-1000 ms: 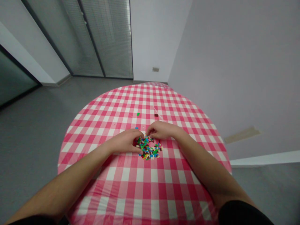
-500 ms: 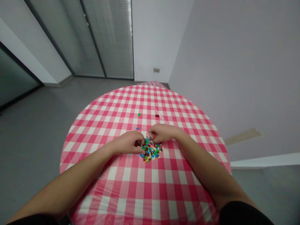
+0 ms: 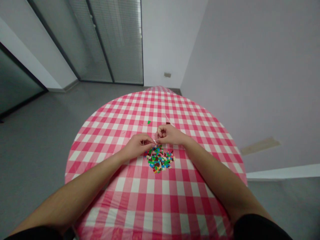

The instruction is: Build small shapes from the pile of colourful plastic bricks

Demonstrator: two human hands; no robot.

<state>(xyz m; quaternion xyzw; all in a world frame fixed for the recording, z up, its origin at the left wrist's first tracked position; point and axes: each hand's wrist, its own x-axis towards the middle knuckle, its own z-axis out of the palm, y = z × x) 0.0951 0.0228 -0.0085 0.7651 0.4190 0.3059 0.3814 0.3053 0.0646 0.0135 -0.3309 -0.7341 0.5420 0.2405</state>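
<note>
Just beyond a pile of small building bricks [image 3: 161, 161] in green, blue, brown, white and yellow, my two hands meet at the fingertips. My left hand [image 3: 138, 145] pinches thumb and fingers together at the pile's far edge. Touching or almost touching it, my right hand [image 3: 170, 134] is closed in a pinch too, its other fingers curled. Whatever lies between the fingertips is too small to make out. A green brick [image 3: 149, 122] rests on the cloth past my hands. Close behind my right hand shows a dark brown brick [image 3: 168, 123], partly covered.
A red-and-white checked cloth [image 3: 140, 206] covers the round table, wrinkled at the near edge. A wall [image 3: 225, 83] stands close on the right. Glass partitions [image 3: 120, 43] with blinds rise beyond the table, and grey floor [image 3: 50, 126] lies to the left.
Both hands have moved away from the pile to its far side and come together at the fingertips. The blue brick seen beyond the pile earlier is no longer visible.
</note>
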